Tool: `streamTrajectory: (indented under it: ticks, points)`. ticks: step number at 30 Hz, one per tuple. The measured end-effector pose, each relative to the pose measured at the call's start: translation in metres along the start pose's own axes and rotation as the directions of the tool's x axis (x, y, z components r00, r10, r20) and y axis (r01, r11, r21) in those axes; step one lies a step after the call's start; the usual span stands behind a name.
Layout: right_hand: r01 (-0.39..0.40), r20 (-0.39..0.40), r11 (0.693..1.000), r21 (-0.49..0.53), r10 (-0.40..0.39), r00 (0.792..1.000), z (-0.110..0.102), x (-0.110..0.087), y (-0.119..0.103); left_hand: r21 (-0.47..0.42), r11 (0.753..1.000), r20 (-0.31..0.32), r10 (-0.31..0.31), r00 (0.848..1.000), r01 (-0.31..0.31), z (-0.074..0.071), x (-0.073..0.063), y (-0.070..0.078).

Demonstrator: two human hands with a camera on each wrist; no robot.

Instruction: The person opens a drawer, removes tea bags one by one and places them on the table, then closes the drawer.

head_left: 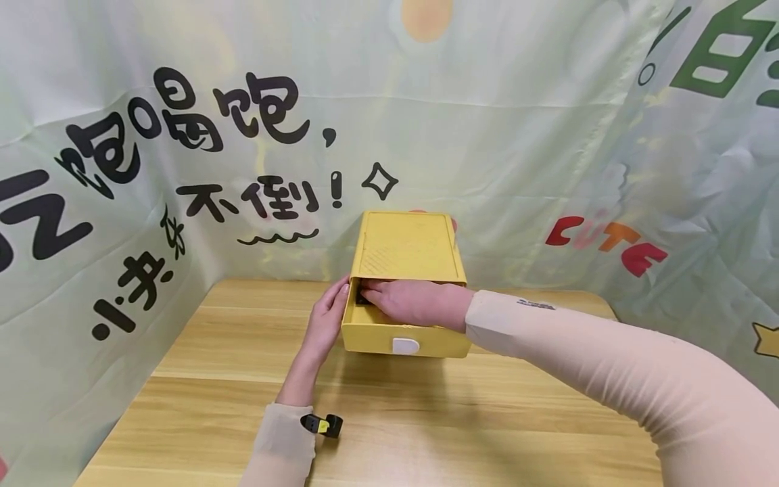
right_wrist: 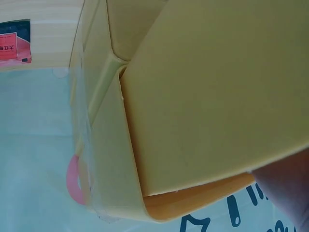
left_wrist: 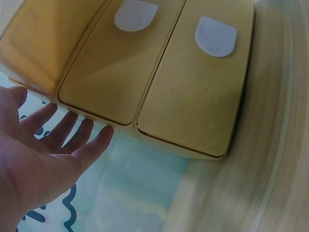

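Observation:
A yellow drawer box (head_left: 410, 247) stands near the back of the table with its top drawer (head_left: 365, 341) pulled out. Reaching into that drawer from the right is my right hand (head_left: 416, 301), its fingertips at a small dark thing (head_left: 361, 296) by the drawer's left wall. I cannot tell whether the fingers pinch it. My left hand (head_left: 326, 318) is at the box's left side, fingers spread and loosely extended along the edge. In the left wrist view, lower drawers (left_wrist: 193, 96) with white tabs (left_wrist: 216, 37) are closed.
The box rests on a wooden table (head_left: 243, 399). A printed cloth (head_left: 487, 155) hangs close behind and along both sides. In the right wrist view, a small red and dark packet (right_wrist: 14, 43) lies on the table beyond the box. A black strap clip (head_left: 322, 425) sits by my left sleeve.

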State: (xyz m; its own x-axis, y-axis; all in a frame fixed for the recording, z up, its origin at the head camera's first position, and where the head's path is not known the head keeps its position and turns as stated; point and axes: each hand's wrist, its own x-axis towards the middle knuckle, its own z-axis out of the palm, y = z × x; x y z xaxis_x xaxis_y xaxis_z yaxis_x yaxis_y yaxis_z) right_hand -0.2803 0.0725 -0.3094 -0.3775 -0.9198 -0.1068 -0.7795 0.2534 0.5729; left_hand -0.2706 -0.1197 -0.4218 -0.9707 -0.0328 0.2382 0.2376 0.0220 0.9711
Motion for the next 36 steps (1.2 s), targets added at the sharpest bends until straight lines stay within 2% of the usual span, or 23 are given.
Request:
streamTrajectory:
  ticks: [4,13,23,30,36]
  points:
    - [0.014,-0.026,0.999,0.045,-0.012,1.0,0.001,0.0003,0.0006,-0.005,1.0,0.005,-0.003,1.0,0.003,0.0,-0.0002,-0.0006]
    - [0.029,-0.017,0.989,0.145,-0.027,0.999,0.0,0.0015,-0.0002,0.004,1.0,0.008,-0.005,1.0,0.005,-0.0001,-0.0009,-0.0002]
    - [0.037,-0.044,0.991,0.126,-0.032,0.999,-0.0004,0.0006,-0.0009,0.005,1.0,0.015,-0.009,1.0,0.009,-0.0008,-0.0013,-0.0006]
    - [0.029,-0.068,0.942,0.334,-0.007,0.998,-0.0003,0.0004,0.0011,0.0,1.0,0.015,0.003,1.0,-0.003,-0.0008,-0.001,-0.0002]
    - [0.037,-0.108,0.913,0.407,0.007,0.994,0.0003,-0.0025,0.0014,-0.007,1.0,0.02,-0.005,1.0,0.005,-0.001,-0.0015,0.0002]
